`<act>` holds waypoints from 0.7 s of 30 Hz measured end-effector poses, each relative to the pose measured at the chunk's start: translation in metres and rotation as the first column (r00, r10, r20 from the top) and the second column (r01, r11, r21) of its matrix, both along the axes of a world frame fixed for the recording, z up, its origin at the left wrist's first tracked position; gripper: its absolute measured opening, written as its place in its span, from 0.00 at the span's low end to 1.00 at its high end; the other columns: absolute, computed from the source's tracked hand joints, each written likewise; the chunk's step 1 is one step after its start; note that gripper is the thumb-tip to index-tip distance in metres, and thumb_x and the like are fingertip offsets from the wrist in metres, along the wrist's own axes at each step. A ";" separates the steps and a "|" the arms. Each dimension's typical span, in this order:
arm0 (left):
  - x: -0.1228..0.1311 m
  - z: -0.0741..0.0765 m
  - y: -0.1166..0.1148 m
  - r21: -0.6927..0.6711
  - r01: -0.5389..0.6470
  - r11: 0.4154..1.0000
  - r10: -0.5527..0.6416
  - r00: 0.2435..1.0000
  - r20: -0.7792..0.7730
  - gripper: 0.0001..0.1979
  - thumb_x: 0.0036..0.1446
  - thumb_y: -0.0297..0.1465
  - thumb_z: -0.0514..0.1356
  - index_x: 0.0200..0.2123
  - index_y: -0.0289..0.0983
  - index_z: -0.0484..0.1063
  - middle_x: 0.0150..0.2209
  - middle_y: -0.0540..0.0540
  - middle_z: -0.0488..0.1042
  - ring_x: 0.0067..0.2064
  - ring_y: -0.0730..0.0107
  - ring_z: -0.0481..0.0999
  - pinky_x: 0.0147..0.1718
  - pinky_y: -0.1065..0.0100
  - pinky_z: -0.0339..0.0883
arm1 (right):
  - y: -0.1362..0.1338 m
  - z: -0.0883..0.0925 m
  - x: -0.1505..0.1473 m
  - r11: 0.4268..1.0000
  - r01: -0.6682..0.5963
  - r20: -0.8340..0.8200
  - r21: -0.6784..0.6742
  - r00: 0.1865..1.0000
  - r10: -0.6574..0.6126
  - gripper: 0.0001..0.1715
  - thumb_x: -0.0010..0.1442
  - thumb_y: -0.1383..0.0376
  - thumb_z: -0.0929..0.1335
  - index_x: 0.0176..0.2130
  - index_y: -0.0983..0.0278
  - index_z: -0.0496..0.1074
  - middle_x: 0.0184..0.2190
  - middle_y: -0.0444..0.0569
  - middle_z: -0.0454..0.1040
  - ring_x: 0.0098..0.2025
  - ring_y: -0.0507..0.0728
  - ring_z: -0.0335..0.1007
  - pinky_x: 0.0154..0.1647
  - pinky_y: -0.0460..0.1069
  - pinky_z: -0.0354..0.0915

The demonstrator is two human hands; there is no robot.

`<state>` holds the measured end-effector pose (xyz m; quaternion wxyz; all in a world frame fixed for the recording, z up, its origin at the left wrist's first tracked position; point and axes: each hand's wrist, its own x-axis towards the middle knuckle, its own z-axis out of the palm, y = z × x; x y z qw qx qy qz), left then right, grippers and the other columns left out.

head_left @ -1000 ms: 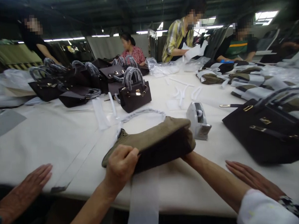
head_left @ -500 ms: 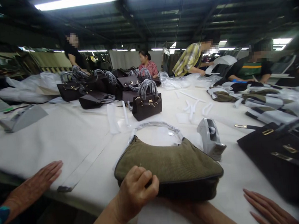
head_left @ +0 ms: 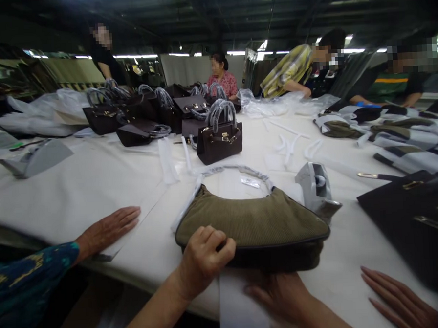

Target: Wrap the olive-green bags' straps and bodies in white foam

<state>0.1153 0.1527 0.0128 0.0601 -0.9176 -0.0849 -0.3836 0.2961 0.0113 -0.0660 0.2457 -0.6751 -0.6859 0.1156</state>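
An olive ribbed shoulder bag (head_left: pixel 254 218) with dark edging lies on the white table (head_left: pixel 146 258), its wrapped handle pointing away from me. My left hand (head_left: pixel 208 252) is closed in a pinch at the bag's lower left front; what its fingers grip is too small to make out. Below the bag's near edge is my right hand (head_left: pixel 280 293), thumb apart, its fingertips hidden under the bag. A strip of white paper (head_left: pixel 239 305) hangs at the table edge between my forearms.
Another person's hand (head_left: pixel 114 228) rests at left, and another hand (head_left: pixel 398 296) lies at lower right. Dark handbags (head_left: pixel 220 142) stand behind. A grey metal holder (head_left: pixel 315 188) sits right of the olive bag. Several people work across the table.
The other person's hand at left has slid right along the table. More of my right hand shows below the bag. The view has tilted down slightly.
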 end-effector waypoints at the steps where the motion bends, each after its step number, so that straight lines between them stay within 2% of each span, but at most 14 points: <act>1: 0.000 0.000 -0.001 0.004 0.006 1.000 -0.005 1.000 -0.029 0.08 0.52 0.20 0.56 0.34 0.36 0.68 0.28 0.48 0.67 0.30 0.71 0.63 0.29 0.67 0.60 | -0.005 0.000 -0.003 0.998 0.016 0.051 -0.063 0.999 -0.013 0.26 0.53 0.48 0.65 0.46 0.61 0.71 0.43 0.56 0.72 0.45 0.68 0.67 0.47 0.61 0.62; 4: 0.000 -0.002 -0.006 0.018 -0.001 1.000 0.003 0.996 -0.093 0.07 0.53 0.21 0.55 0.35 0.36 0.68 0.28 0.48 0.67 0.31 0.71 0.63 0.31 0.67 0.60 | -0.010 0.004 -0.006 0.984 0.034 0.155 -0.174 0.988 -0.007 0.31 0.54 0.46 0.62 0.46 0.64 0.71 0.41 0.57 0.74 0.45 0.68 0.67 0.48 0.62 0.60; 8: -0.003 -0.009 -0.019 0.032 -0.037 0.999 0.041 0.992 -0.122 0.06 0.55 0.21 0.54 0.34 0.35 0.69 0.27 0.48 0.66 0.30 0.70 0.63 0.29 0.67 0.60 | -0.006 0.012 -0.002 0.976 -0.010 0.110 -0.216 0.993 0.034 0.32 0.56 0.46 0.59 0.50 0.63 0.68 0.44 0.54 0.73 0.47 0.66 0.66 0.50 0.59 0.59; 11: -0.007 -0.007 -0.023 0.061 -0.019 0.998 0.027 0.991 -0.135 0.11 0.56 0.21 0.53 0.41 0.36 0.68 0.25 0.49 0.65 0.28 0.71 0.62 0.28 0.67 0.60 | -0.005 0.015 0.002 0.968 -0.025 0.098 -0.250 0.994 0.051 0.35 0.56 0.44 0.58 0.54 0.63 0.66 0.48 0.56 0.70 0.51 0.68 0.63 0.52 0.61 0.56; 13: -0.009 -0.004 -0.023 0.096 -0.011 0.995 0.026 0.987 -0.162 0.17 0.56 0.22 0.53 0.49 0.39 0.65 0.25 0.50 0.64 0.28 0.71 0.62 0.28 0.67 0.61 | -0.005 0.016 0.004 0.971 -0.051 0.097 -0.235 0.992 0.076 0.37 0.56 0.44 0.58 0.56 0.63 0.62 0.51 0.56 0.67 0.54 0.69 0.59 0.54 0.62 0.53; 16: -0.008 -0.002 -0.023 0.117 0.000 0.993 0.028 0.972 -0.233 0.19 0.57 0.24 0.51 0.52 0.41 0.63 0.26 0.49 0.62 0.27 0.70 0.62 0.27 0.67 0.62 | -0.009 0.009 0.002 0.974 -0.080 0.123 -0.214 0.987 0.108 0.33 0.58 0.46 0.57 0.56 0.60 0.62 0.51 0.53 0.68 0.54 0.67 0.60 0.54 0.61 0.54; 19: -0.004 -0.004 -0.026 0.108 -0.043 0.993 0.069 0.966 -0.250 0.19 0.58 0.24 0.50 0.53 0.40 0.63 0.26 0.48 0.62 0.28 0.69 0.63 0.26 0.66 0.63 | -0.015 -0.007 -0.002 0.989 0.013 0.232 -0.146 0.972 0.022 0.25 0.59 0.50 0.59 0.50 0.58 0.69 0.44 0.53 0.73 0.47 0.65 0.67 0.47 0.59 0.62; 21: 0.000 -0.006 -0.028 0.109 -0.075 0.991 0.100 0.964 -0.247 0.20 0.57 0.23 0.50 0.53 0.40 0.62 0.26 0.48 0.62 0.28 0.69 0.64 0.26 0.66 0.64 | -0.022 -0.013 -0.005 0.998 0.051 0.325 -0.029 0.945 -0.039 0.23 0.57 0.51 0.62 0.46 0.59 0.72 0.41 0.54 0.75 0.42 0.66 0.71 0.42 0.58 0.66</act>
